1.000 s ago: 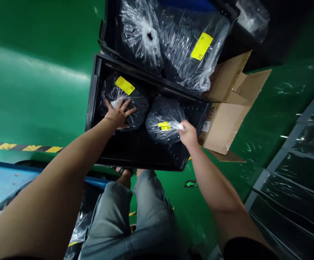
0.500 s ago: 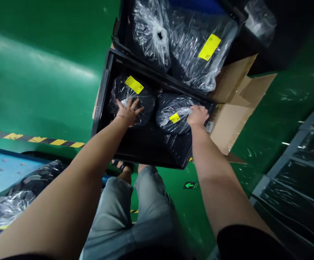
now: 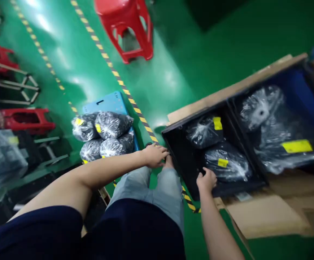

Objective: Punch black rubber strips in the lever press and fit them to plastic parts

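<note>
My left hand [image 3: 155,155] hovers above my legs, beside the near edge of a black crate [image 3: 193,186]; its fingers point loosely at the crate and hold nothing. Over the crate's inside, my right hand [image 3: 206,179] is half curled with thumb and forefinger apart, empty. It is close to a clear plastic bag of dark contents [image 3: 227,162] with a yellow label. A second such bag [image 3: 204,133], also labelled in yellow, lies beyond it in the same crate. What the bags contain cannot be made out.
Beyond stands another crate with larger wrapped bags [image 3: 270,126]. Opened cardboard [image 3: 270,216] sticks out at the right. Several bagged bundles [image 3: 113,124] rest on a blue platform [image 3: 110,103] to the left. A red stool [image 3: 127,29] stands on the green floor.
Both hands have come off the two bags in the crate, which stay there. The view has swung left, bringing the blue platform and red stools into sight.
</note>
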Tool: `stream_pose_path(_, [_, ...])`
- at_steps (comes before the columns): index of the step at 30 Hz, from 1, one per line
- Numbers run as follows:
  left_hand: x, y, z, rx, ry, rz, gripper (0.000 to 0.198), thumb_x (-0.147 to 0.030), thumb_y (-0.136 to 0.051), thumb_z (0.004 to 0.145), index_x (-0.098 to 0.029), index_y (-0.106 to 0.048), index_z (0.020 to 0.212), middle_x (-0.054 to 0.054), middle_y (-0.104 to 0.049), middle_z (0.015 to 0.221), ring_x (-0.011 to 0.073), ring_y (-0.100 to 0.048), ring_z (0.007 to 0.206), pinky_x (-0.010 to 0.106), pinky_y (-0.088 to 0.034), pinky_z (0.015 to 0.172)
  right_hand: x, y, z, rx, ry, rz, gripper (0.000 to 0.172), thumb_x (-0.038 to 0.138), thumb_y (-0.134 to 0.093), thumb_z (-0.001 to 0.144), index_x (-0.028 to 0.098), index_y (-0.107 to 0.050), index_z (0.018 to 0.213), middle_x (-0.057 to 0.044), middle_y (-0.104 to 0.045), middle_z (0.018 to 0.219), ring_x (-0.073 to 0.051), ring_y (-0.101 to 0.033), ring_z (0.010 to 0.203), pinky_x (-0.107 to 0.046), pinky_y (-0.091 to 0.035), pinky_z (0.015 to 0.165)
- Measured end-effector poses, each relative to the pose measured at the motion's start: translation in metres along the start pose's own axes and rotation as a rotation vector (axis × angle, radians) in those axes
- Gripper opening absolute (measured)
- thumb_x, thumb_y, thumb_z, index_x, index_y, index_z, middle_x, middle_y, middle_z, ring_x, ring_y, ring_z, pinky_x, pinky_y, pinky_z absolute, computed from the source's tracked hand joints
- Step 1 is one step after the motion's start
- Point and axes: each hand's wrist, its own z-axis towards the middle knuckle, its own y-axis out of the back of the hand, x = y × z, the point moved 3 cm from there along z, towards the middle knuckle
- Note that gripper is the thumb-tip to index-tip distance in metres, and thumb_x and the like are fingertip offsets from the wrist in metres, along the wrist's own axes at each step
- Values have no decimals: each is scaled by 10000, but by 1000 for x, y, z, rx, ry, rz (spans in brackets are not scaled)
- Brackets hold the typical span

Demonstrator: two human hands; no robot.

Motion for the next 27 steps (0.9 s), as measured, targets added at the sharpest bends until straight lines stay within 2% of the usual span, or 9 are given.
stream_pose_path(3, [21, 10, -151, -237, 135, -278, 575, -507, -562, 1083, -229, -601, 1585, 130, -635, 1598, 300, -622, 1458, 424, -501, 1252, 55, -8, -34, 167, 226, -70, 415, 242, -570, 842, 231, -744, 1218, -187, -638, 1457, -418, -583, 1377, -626, -486, 1151])
stream_pose_path(5, [39, -8, -253, -447, 403, -434, 572, -551, -496, 1099, -237, -604, 1564, 125, -666, 1556, 302, -638, 1440, 456, -530, 1235, 90, -11, -42, 245, 351, -124, 379, 246, -578, 836, 243, -748, 1175, -152, -672, 1406, -377, -613, 1357, -559, -502, 1163])
stream_pose_path(7, [52, -45, -346, -620, 718, -491, 568, -602, -520, 1069, -267, -639, 1511, 124, -711, 1489, 335, -680, 1380, 503, -565, 1187, 127, -12, -41, 296, 447, -181, 353, 251, -577, 836, 237, -745, 1145, -151, -689, 1358, -354, -628, 1350, -516, -507, 1177])
stream_pose_path(9, [55, -95, -424, -734, 950, -496, 560, -634, -545, 1043, -282, -662, 1463, 126, -738, 1435, 361, -688, 1361, 529, -558, 1187, 169, -14, -36, 328, 524, -241, 328, 257, -577, 833, 227, -741, 1116, -164, -698, 1306, -348, -642, 1336, -495, -509, 1187])
stream_pose_path(12, [50, -169, -504, -895, 1222, -489, 552, -643, -554, 1021, -265, -677, 1405, 147, -751, 1388, 396, -667, 1386, 566, -536, 1197, 244, -25, -40, 345, 624, -332, 283, 265, -583, 827, 224, -732, 1064, -171, -702, 1237, -354, -665, 1288, -496, -513, 1186])
stream_pose_path(15, [55, -226, -540, -979, 1340, -584, 510, -604, -537, 1044, -249, -674, 1382, 141, -744, 1416, 392, -582, 1494, 598, -463, 1259, 328, -49, -69, 357, 725, -411, 242, 262, -597, 819, 209, -721, 1020, -172, -705, 1167, -351, -699, 1171, -510, -541, 1136])
stream_pose_path(17, [71, -247, -548, -1047, 1383, -668, 478, -576, -535, 1054, -249, -676, 1373, 127, -724, 1468, 380, -518, 1555, 616, -408, 1295, 383, -73, -100, 374, 806, -447, 222, 259, -614, 814, 199, -714, 1003, -157, -706, 1120, -325, -707, 1102, -493, -556, 1110])
stream_pose_path(23, [135, -251, -544, -1354, 1596, -851, 432, -528, -502, 1072, -247, -700, 1333, 100, -703, 1505, 328, -507, 1555, 560, -396, 1315, 526, -171, -191, 429, 1039, -534, 214, 241, -646, 819, 189, -701, 1020, -75, -698, 1058, -238, -676, 1096, -429, -537, 1142])
stream_pose_path(27, [141, -248, -533, -1396, 1758, -850, 320, -469, -575, 1047, -279, -736, 1249, 64, -756, 1420, 342, -570, 1480, 616, -426, 1270, 598, -258, -232, 493, 1174, -689, 271, 200, -672, 860, 181, -714, 1127, -105, -703, 1226, -223, -648, 1204, -379, -499, 1184])
